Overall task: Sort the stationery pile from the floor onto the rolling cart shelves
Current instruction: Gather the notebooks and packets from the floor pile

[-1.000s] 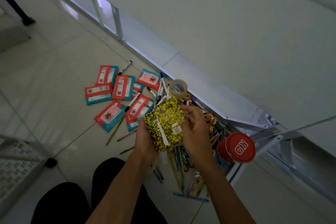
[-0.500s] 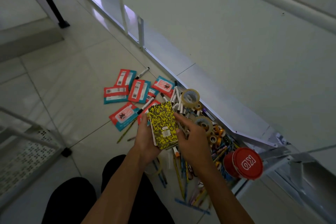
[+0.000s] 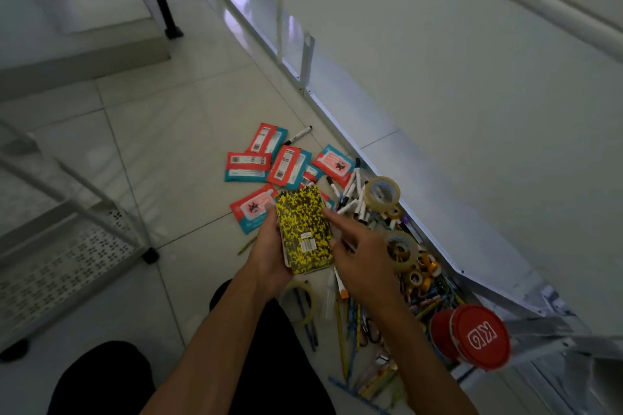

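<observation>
A: How far along is the sorting?

B: Barely begun, I'd judge. The left hand (image 3: 269, 253) grips 1 stack of yellow-and-black speckled notebooks (image 3: 305, 229); the right hand (image 3: 360, 259) steadies its edge, fingers loosely curled.

A: What's left?

B: The scattered stationery pile (image 3: 377, 246) covers the floor; the white perforated cart shelf (image 3: 64, 266) shows nothing on it.

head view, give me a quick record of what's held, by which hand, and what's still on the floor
held: yellow-and-black speckled notebooks, a small stack
left hand: grips the stack's left edge
right hand: fingers against the stack's right edge
floor pile: red-and-teal flat packets, clear tape rolls, white markers, pencils
beside pile: red round lidded tub
cart: white perforated cart shelf, at left
</observation>
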